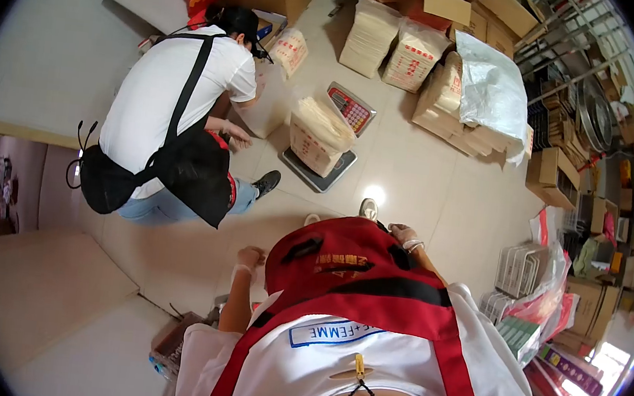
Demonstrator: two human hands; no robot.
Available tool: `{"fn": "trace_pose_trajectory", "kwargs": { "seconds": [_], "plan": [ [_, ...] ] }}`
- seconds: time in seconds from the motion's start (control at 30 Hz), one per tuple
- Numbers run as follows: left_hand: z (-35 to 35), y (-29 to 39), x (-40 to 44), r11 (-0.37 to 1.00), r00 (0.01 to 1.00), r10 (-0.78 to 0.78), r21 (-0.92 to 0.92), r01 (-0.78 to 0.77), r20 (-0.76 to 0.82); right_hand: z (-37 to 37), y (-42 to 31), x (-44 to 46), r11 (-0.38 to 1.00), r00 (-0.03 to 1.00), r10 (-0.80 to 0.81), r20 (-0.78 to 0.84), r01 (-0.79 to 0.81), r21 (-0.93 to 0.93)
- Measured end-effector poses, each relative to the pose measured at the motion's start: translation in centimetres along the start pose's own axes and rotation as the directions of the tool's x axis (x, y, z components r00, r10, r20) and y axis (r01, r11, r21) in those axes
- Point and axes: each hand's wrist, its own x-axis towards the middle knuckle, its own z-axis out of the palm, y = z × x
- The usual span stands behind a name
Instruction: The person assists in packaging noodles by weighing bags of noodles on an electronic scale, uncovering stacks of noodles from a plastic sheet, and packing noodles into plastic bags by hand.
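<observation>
My left hand (pixel 252 257), in a thin clear glove, hangs left of my red apron (pixel 342 258) with its fingers curled in and nothing in them. On the apron's other side, my right hand (pixel 406 238) hangs by its edge, gloved too, fingers loosely apart and empty. Beyond my feet, a tall clear bag of pale flat sheets (pixel 317 138) stands on the dark platform of a scale (pixel 322 181). The scale's red keypad display (pixel 351 110) is behind it. Neither hand touches the bag or scale.
A co-worker (pixel 166 99) in a white shirt and black apron bends at the left, gloved hand low beside another bag (pixel 267 101). More packed bags (pixel 415 55) and a covered stack (pixel 488 85) stand farther back. Shelves (pixel 615 112), cartons (pixel 553 177) and wire racks (pixel 518 269) line the right.
</observation>
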Motion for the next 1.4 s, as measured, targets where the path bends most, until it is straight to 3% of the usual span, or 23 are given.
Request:
{"fn": "trace_pose_trajectory", "kwargs": {
  "seconds": [0.1, 0.2, 0.3, 0.37, 0.4, 0.43, 0.57, 0.67, 0.73, 0.77, 0.83, 0.97, 1.03, 1.07, 1.1, 1.13, 1.17, 1.2, 1.23, 1.27, 1.33, 1.4],
  "plan": [
    [-2.6, -1.7, 1.9, 0.989, 0.996, 0.004, 0.145, -0.017, 0.085, 0.8, 0.8, -1.1, 0.998, 0.997, 0.052, -0.064, -0.053, -0.016],
    [-3.3, -2.0, 2.0, 0.984, 0.999, -0.054, 0.167, 0.054, -0.006, 1.3, 1.2, -2.3, 0.995, 0.993, 0.070, -0.100, -0.076, -0.061],
    [-3.5, -1.9, 1.1, 0.926, 0.990, 0.032, 0.368, -0.082, 0.141, 2.1, 0.9, -3.9, 0.982, 0.990, 0.045, -0.133, -0.068, -0.173],
    [-4.4, -5.5, 4.0, 0.884, 0.985, 0.104, 0.441, -0.154, 0.137, 2.7, 0.5, -4.8, 0.972, 0.987, 0.042, -0.156, -0.077, -0.224],
    [-4.7, -6.2, 4.5, 0.683, 0.929, 0.284, 0.630, -0.369, 0.236, 2.8, 0.7, -4.9, 0.978, 0.991, 0.027, -0.130, -0.054, -0.203],
    [-4.9, -6.7, 5.3, 0.397, 0.830, 0.414, 0.747, -0.534, 0.373, 3.1, 0.1, -5.0, 0.983, 0.994, 0.012, -0.105, -0.031, -0.182],
    [-5.4, -6.8, 7.3, 0.311, 0.875, 0.336, 0.836, -0.452, 0.348, 3.8, -0.7, -5.1, 0.979, 0.988, -0.001, -0.156, -0.031, -0.203],
    [-5.3, -4.7, 6.0, 0.328, 0.870, 0.338, 0.822, -0.466, 0.359, 3.6, 0.4, -4.6, 0.996, 0.992, 0.015, -0.123, -0.026, -0.087],
    [-4.5, -2.7, 4.3, 0.761, 0.974, 0.135, 0.611, -0.220, 0.182, 3.4, 0.2, -5.4, 0.988, 0.989, 0.053, -0.142, -0.072, -0.134],
    [-4.1, -1.9, 3.8, 0.757, 0.974, 0.136, 0.615, -0.221, 0.182, 3.3, -0.1, -5.7, 0.975, 0.983, 0.085, -0.161, -0.115, -0.191],
    [-3.7, -1.1, 3.5, 0.935, 0.992, -0.044, 0.356, 0.000, 0.115, 3.2, 0.6, -5.9, 0.981, 0.984, 0.089, -0.153, -0.113, -0.160],
    [-3.1, -0.1, 3.0, 0.928, 0.992, -0.053, 0.372, 0.006, 0.116, 2.8, 0.4, -7.1, 0.979, 0.978, 0.107, -0.176, -0.135, -0.154],
    [-3.0, 0.3, 2.4, 0.680, 0.928, 0.090, 0.659, -0.322, 0.361, 2.8, 0.6, -7.3, 0.978, 0.972, 0.133, -0.192, -0.161, -0.134],
    [-3.1, -0.3, 3.0, 0.678, 0.928, 0.090, 0.660, -0.322, 0.361, 2.7, 1.1, -7.1, 0.985, 0.976, 0.111, -0.188, -0.133, -0.112],
    [-3.2, -1.4, 4.1, 0.274, 0.791, 0.371, 0.756, -0.594, 0.487, 2.6, 1.4, -7.1, 0.990, 0.979, 0.088, -0.183, -0.106, -0.091],
    [-3.3, -2.2, 4.9, -0.215, 0.543, 0.522, 0.717, -0.663, 0.658, 2.5, 1.8, -7.0, 0.990, 0.979, 0.089, -0.182, -0.107, -0.091],
    [-3.1, -3.1, 5.8, -0.214, 0.544, 0.521, 0.718, -0.662, 0.657, 2.5, 2.1, -6.9, 0.993, 0.980, 0.105, -0.171, -0.113, -0.040],
    [-2.6, -3.6, 6.4, 0.203, 0.788, 0.427, 0.803, -0.561, 0.442, 2.6, 1.9, -7.0, 0.993, 0.980, 0.121, -0.159, -0.121, 0.010],
    [-2.3, -4.0, 6.8, 0.564, 0.948, 0.208, 0.762, -0.318, 0.241, 2.6, 1.7, -7.3, 0.993, 0.980, 0.121, -0.157, -0.121, 0.009],
    [-2.5, -4.5, 7.0, 0.565, 0.948, 0.208, 0.762, -0.317, 0.240, 2.5, 1.6, -7.6, 0.992, 0.980, 0.130, -0.154, -0.128, 0.022],
    [-2.9, -5.3, 7.3, -0.100, 0.700, 0.411, 0.792, -0.602, 0.583, 2.5, 1.9, -7.5, 0.990, 0.979, 0.138, -0.149, -0.135, 0.033],
    [-3.3, -6.1, 7.4, -0.123, 0.694, 0.406, 0.789, -0.603, 0.594, 2.5, 2.5, -7.2, 0.991, 0.982, 0.131, -0.133, -0.124, 0.059]
  ]
}}
